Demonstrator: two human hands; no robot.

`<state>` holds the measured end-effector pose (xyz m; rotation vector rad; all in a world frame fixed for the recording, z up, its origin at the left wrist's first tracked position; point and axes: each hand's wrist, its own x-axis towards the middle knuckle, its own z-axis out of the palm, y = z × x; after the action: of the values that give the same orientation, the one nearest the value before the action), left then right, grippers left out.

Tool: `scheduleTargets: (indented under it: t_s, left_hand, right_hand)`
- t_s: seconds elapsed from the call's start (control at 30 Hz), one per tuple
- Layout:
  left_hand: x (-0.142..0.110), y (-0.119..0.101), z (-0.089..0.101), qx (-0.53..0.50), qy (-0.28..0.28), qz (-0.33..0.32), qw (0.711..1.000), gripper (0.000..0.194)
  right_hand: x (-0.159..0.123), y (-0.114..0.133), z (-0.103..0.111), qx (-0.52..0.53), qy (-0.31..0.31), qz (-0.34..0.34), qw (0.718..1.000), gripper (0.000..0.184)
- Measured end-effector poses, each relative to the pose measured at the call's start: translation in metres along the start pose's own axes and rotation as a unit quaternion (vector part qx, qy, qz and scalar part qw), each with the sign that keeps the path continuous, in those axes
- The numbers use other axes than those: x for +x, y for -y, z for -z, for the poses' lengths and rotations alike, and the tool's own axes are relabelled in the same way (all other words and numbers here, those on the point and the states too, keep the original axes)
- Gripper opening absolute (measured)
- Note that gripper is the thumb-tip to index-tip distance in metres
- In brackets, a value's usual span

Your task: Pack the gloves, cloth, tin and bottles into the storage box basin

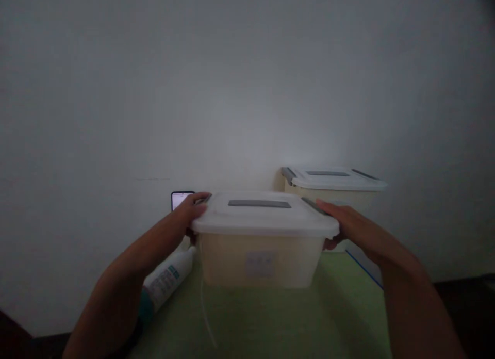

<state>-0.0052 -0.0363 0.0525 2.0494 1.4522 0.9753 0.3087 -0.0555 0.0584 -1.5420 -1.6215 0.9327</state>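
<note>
Left hand (192,211), right hand (342,221), box (263,240) lengthwise between.

The left arm (121,274) and right arm (402,276) are showing bare, each tapering toward the wrist (172,230). The left grip (194,210) and right grip (340,218) are also showing bare, with rounded fingers (201,195).

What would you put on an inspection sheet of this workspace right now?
Surface: green table, blue strip along its right edge.
Job's things: front box, lid on.
Clutter: bottle at left; phone beyond the left hand; rear box near the wall.
Hands: left hand and right hand grip the front box's ends.
Cables: thin pale strand below the front box; possibly a cable, cannot tell.
Surroundings: pale wall behind.
</note>
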Motion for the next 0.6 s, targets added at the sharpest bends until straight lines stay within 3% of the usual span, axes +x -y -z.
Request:
scheduleTargets:
  t_s: [0.1, 0.3, 0.5, 0.6]
  left_hand:
    - [-0.006, -0.009, -0.003, 0.043, 0.093, 0.016, 0.995, 0.054]
    - [-0.011, -0.004, -0.008, 0.076, 0.200, 0.055, 0.975, 0.062]
    - [-0.003, 0.012, -0.006, 0.142, 0.158, 0.082, 0.974, 0.067]
    - [0.003, 0.018, -0.010, 0.162, 0.176, 0.094, 0.967, 0.066]
  right_hand:
    - [-0.003, -0.010, 0.009, -0.107, 0.040, -0.015, 0.993, 0.059]
    - [0.003, -0.025, 0.007, -0.259, 0.140, -0.055, 0.954, 0.063]
    - [0.008, -0.020, -0.010, -0.288, 0.168, -0.045, 0.942, 0.066]
    - [0.010, -0.018, -0.015, -0.310, 0.175, -0.040, 0.933, 0.067]
